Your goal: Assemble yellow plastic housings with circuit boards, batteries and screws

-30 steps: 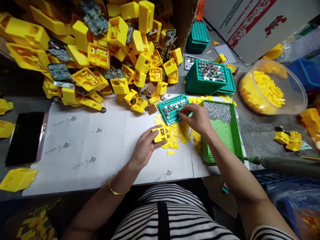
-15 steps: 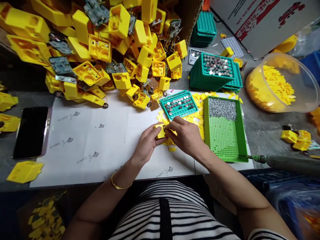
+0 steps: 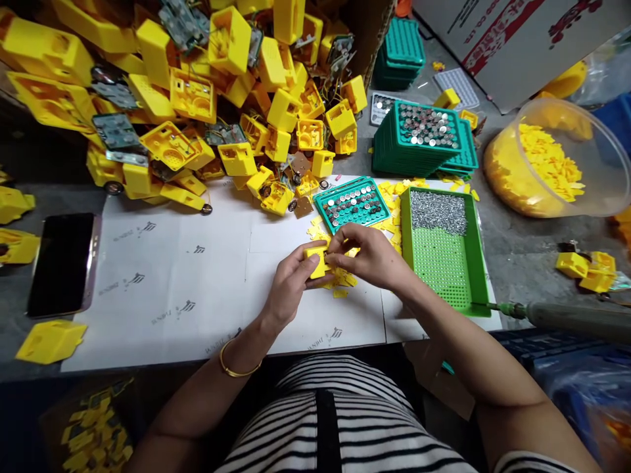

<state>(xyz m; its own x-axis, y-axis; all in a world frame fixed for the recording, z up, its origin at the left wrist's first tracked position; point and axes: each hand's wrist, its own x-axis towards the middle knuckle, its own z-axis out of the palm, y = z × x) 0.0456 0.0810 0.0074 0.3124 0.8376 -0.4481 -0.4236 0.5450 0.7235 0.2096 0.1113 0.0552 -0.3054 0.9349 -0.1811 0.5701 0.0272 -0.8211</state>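
The left hand (image 3: pixel 288 281) wraps its grip around a yellow plastic casing (image 3: pixel 314 261), the right hand (image 3: pixel 369 255) at its side, that grip too hidden to tell.

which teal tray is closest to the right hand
The tray on the white sheet, just beyond the right hand; the other teal trays sit farther back, mostly stacked.
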